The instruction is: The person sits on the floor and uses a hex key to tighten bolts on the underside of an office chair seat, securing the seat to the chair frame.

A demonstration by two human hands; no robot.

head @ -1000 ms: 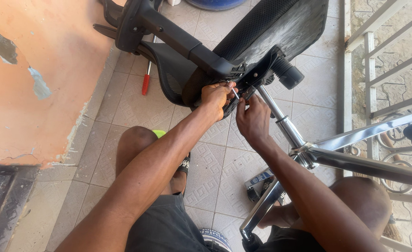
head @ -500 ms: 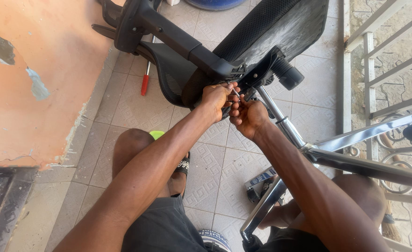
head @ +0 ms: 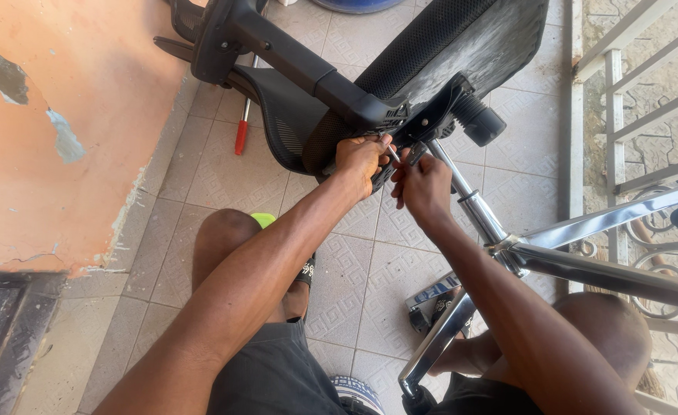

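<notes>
A black office chair (head: 439, 54) lies tipped over on the tiled floor, its underside mechanism (head: 423, 115) facing me. My left hand (head: 360, 160) grips the edge of that mechanism where the black armrest bar (head: 293, 54) joins it. My right hand (head: 423, 184) is closed beside it, pinching a thin metal tool or bolt (head: 395, 154) against the same spot; the fingertips of both hands nearly touch. The chrome gas cylinder (head: 466, 204) runs down from the mechanism to the chrome star base (head: 585, 265).
A red-handled screwdriver (head: 241, 131) lies on the tiles at the upper left, beside an orange wall with flaking paint (head: 54, 138). A white metal railing (head: 623, 92) stands on the right. My knees flank the chair base, and a caster (head: 439, 307) sits between them.
My right hand has shifted slightly, from below the mechanism up next to my left hand, then a little apart. The chair and left hand have stayed put.
</notes>
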